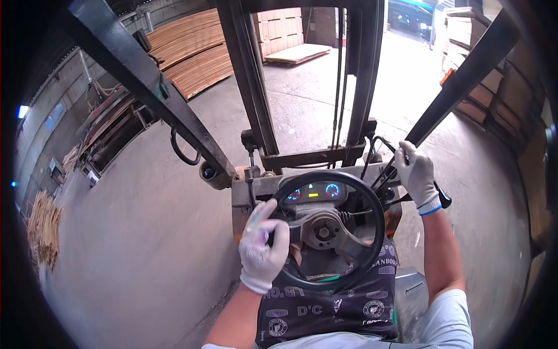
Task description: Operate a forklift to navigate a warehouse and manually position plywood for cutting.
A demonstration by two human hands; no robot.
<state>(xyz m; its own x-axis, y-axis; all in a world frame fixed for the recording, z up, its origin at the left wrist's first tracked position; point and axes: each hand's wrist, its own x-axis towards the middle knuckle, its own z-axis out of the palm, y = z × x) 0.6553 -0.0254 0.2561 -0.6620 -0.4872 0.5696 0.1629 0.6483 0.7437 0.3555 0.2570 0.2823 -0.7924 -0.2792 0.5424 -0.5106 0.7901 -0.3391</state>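
I sit in a forklift behind a black steering wheel [376,215], with a small lit dashboard [314,191] beyond it. My left hand [261,247], in a white glove with purple stains, is curled at the wheel's left rim, covering part of it. My right hand [414,171], also gloved, is closed around a control lever to the right of the wheel, beside the dark right pillar [465,64]. Another black-knobbed lever [443,199] sticks out below that hand. The dark lift mast [256,104] stands upright straight ahead.
Stacked wooden sheets [186,52] and pale stacked boards with a low pallet [293,52] stand ahead. Stacked panels [488,93] line the right side. A metal machine [113,136] and a bundle of thin wood strips [43,227] are at left. A bright opening [410,20] lies ahead right.
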